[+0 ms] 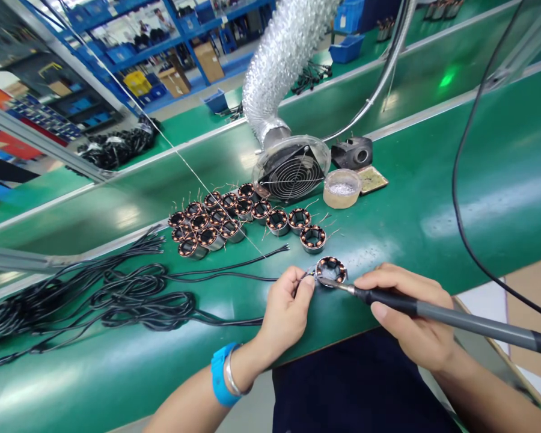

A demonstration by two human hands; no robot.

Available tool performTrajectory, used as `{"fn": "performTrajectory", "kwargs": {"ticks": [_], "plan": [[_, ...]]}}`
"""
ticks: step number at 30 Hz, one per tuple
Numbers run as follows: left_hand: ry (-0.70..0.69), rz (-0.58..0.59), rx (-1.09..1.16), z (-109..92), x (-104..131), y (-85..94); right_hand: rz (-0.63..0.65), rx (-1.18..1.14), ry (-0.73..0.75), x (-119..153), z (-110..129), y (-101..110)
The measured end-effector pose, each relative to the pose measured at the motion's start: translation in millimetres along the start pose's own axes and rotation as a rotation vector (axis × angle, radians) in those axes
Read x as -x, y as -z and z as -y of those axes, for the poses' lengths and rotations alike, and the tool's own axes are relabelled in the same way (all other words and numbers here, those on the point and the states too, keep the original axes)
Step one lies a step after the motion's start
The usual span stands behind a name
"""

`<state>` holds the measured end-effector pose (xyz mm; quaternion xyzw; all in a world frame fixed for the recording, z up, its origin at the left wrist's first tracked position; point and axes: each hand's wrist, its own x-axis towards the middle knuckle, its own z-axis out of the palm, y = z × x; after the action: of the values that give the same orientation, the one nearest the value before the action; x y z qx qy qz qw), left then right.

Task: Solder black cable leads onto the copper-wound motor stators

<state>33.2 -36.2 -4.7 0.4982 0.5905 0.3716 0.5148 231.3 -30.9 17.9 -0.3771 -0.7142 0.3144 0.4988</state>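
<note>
- Wearing dark clothing (356, 385), nearest the camera, at bottom centre of the frame.
- Seeing black cables (112, 300) at left, lying tangled and bunched along the green bench (139, 361), with some ends reaching toward the centre.
- Looking past the bench to blue shelving (190, 51) with bins and boxes, upper left of the frame.
- Showing copper-wound rings (213, 243) left of centre, standing close together, with thin leads poking out and a few more rings trailing off to the right.
- Wearing a blue wristband (218, 370) and a silver bangle (229, 374), lower centre, on the left wrist.
- Pinching a black cable with the left hand (286, 310), thumb and forefinger narrow, beside the nearest wound ring (342, 273); being unable to tell the exact strands inside the pinch.
- Facing a round fan (294, 174) under a silver duct (275, 66), upper centre.
- Having that nearest ring on the bench just right of the left fingertips, below and right of centre.
- Seeing a round tub (341, 197) of shiny bits beside the fan.
- Holding a soldering iron (469, 322) in the right hand (426, 340), lower right, fingers wrapped around the handle, tip overlapping the nearest ring; being unable to tell actual contact.
</note>
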Motion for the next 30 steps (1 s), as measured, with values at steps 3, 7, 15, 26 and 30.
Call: {"fn": "performTrajectory", "kwargs": {"ticks": [3, 7, 15, 26, 30], "plan": [[-0.004, -0.004, -0.012, 0.7, -0.3, 0.0, 0.005, 0.009, 0.026, 0.8, 1.4, -3.3], [-0.007, 0.0, -0.011, 1.7, -0.2, 0.3, -0.002, 0.027, 0.136, 1.9, 4.2, -7.2], [-0.017, 0.01, -0.02, 3.5, 1.6, 1.2, 0.026, 0.083, 0.11, -3.5, 17.0, 5.0], [-0.009, -0.004, -0.014, 2.1, 0.8, 0.5, 0.033, 0.07, 0.108, -5.3, 11.1, 2.2], [-0.011, -0.008, -0.012, 1.5, 1.7, -0.3, 0.01, 0.042, 0.12, -0.4, 9.7, -3.3]]}}
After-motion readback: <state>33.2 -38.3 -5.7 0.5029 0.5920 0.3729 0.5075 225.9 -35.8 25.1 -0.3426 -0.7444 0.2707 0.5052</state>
